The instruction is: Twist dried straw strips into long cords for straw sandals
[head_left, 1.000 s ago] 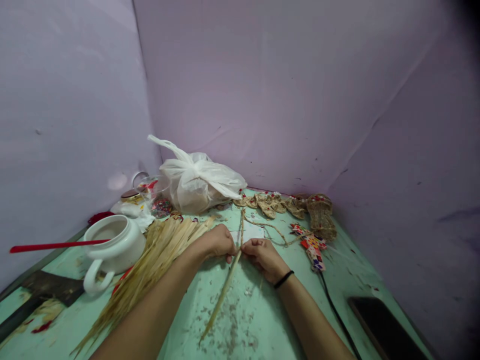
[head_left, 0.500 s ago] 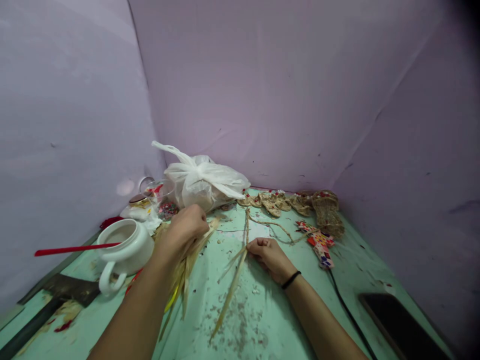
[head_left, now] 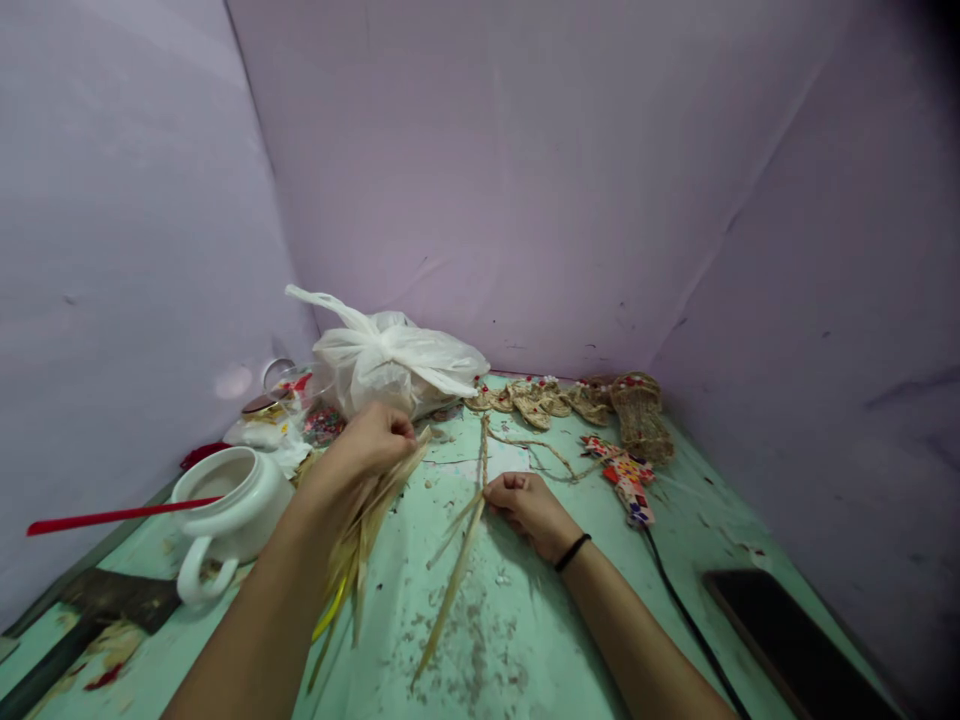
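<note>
My right hand pinches the lower end of a thin braid of dried plant fibre. Below the pinch, loose pale strips fan out toward me over the table. At the left, my left hand is closed at the upper end of a bundle of dried husk strips; the fingertips are partly hidden. From the braid's top a twisted cord curves off to the right, toward a patterned cloth-covered piece.
A white pot with a red stick and a hammer-like tool stand left. Behind are a tied plastic bag, woven pieces and a woven roll. A phone lies right, near a black cable.
The whole view has shifted slightly, so things appear a little further left. My left hand has turned slightly at the husk bundle. My right hand keeps its pinch on the braid.
</note>
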### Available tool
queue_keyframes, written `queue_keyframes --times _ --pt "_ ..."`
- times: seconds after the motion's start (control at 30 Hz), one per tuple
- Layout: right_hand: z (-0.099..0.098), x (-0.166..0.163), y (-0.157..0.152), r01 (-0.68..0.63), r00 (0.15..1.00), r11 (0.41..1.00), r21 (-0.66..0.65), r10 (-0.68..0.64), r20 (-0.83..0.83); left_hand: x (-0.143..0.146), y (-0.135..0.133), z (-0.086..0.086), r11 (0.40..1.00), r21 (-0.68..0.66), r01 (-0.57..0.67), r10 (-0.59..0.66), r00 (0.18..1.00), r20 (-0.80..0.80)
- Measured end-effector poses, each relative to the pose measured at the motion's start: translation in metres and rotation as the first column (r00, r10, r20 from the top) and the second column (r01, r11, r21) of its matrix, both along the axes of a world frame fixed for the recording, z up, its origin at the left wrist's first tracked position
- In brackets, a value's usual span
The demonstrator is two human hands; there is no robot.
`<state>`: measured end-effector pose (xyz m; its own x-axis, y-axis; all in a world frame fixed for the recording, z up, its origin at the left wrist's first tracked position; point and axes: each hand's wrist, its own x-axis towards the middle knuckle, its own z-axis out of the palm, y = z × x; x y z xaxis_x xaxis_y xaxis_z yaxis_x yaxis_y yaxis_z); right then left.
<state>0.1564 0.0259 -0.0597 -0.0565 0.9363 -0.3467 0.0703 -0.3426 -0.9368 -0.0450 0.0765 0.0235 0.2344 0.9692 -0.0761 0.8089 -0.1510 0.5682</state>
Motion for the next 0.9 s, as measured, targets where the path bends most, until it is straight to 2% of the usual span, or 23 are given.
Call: queue_keyframes --times 0.07,0.13,0.3,0.4,0.57,0.77,0.9 --pt "-0.001 0.0 0.0 0.004 1.0 1.0 0.006 -0.004 -0.02 0.006 -0.001 0.0 0.994 -0.084 0.076 -0.063 0.986 0.154" --pt "-0.001 0.001 0.001 0.003 0.999 1.0 0.011 -0.003 -0.048 0.015 -0.003 -0.005 0.979 -0.165 0.121 -0.085 0.973 0.213" --pt "-0.003 0.004 0.002 0.002 0.995 1.0 0.016 0.0 -0.099 0.041 -0.006 -0.028 0.954 -0.273 0.126 -0.09 0.986 0.141" --pt "-0.003 0.005 0.002 0.002 0.994 1.0 0.021 0.0 -0.106 0.051 -0.009 -0.039 0.926 -0.337 0.172 -0.114 0.976 0.184" --pt "-0.001 0.003 0.001 0.018 0.994 1.0 0.012 -0.016 -0.109 0.056 -0.013 -0.043 0.86 -0.449 0.243 -0.093 0.939 0.33" --pt "0.001 0.004 0.001 0.018 0.994 1.0 0.024 -0.015 -0.108 0.056 -0.012 -0.048 0.859 -0.476 0.188 -0.056 0.959 0.278" --pt "0.001 0.003 0.001 0.013 0.995 1.0 0.022 -0.01 -0.096 0.055 -0.008 -0.054 0.834 -0.523 0.177 -0.035 0.962 0.27"
